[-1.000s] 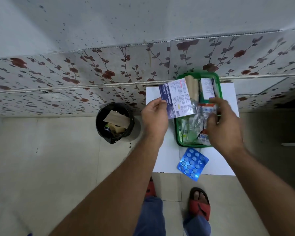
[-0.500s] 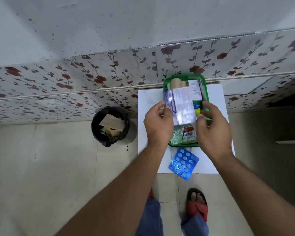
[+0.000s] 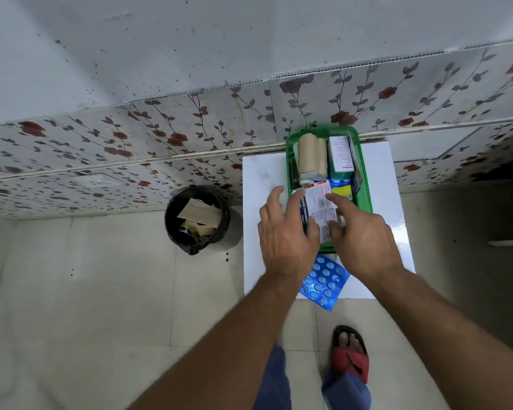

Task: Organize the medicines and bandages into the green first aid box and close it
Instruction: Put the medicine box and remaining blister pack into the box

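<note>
The green first aid box (image 3: pixel 365 184) stands open on a small white table (image 3: pixel 262 184) against the wall. At its far end lie beige bandage rolls (image 3: pixel 311 155) and a white and green medicine carton (image 3: pixel 340 158). A white and blue printed packet (image 3: pixel 319 210) lies in the near half of the box. My left hand (image 3: pixel 285 235) grips its left edge. My right hand (image 3: pixel 363 238) presses on it from the right with the forefinger stretched over it. A blue blister pack of pills (image 3: pixel 325 281) lies on the table's near edge, just below both hands.
A black bin (image 3: pixel 197 218) with cardboard scraps stands on the tiled floor left of the table. The flowered wall panel (image 3: pixel 190 137) runs behind the table. My foot in a red sandal (image 3: pixel 350 355) is below the table's front edge.
Both hands have brought the printed packet from above the box down into its near half. The camera view has shifted slightly.
</note>
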